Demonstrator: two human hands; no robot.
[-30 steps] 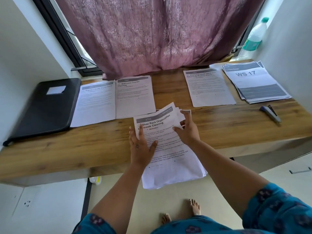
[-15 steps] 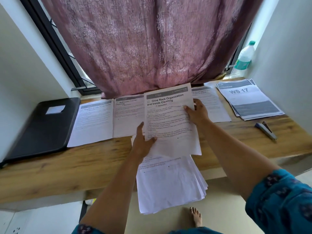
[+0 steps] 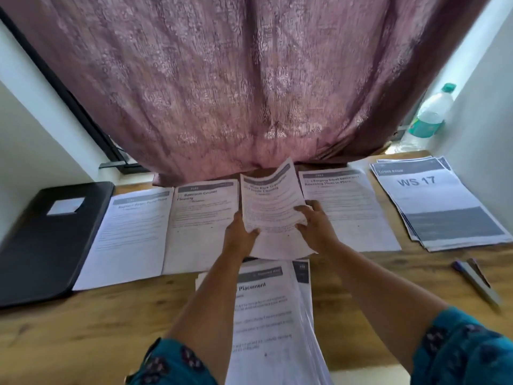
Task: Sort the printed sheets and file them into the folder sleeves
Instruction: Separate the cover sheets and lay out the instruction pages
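Both hands hold the "Shoe Rack Organization" sheet over the gap between two laid-out sheets, its top edge curling up. My left hand grips its lower left edge. My right hand grips its lower right edge. To its left lie the "Bathroom Counter Cleaning" sheet and another sheet. On its right sits a third sheet. A loose stack topped by a "Placement" page lies under my arms. The black folder lies closed at the far left.
A "WS 17" paper pile sits at the right of the wooden desk. A pen lies near the right front edge. A plastic bottle stands on the sill. A pink curtain hangs down to the desk's back edge.
Both hands carried the "Shoe Rack" sheet off the loose stack and forward to the row of sheets. My head moved closer over the desk.
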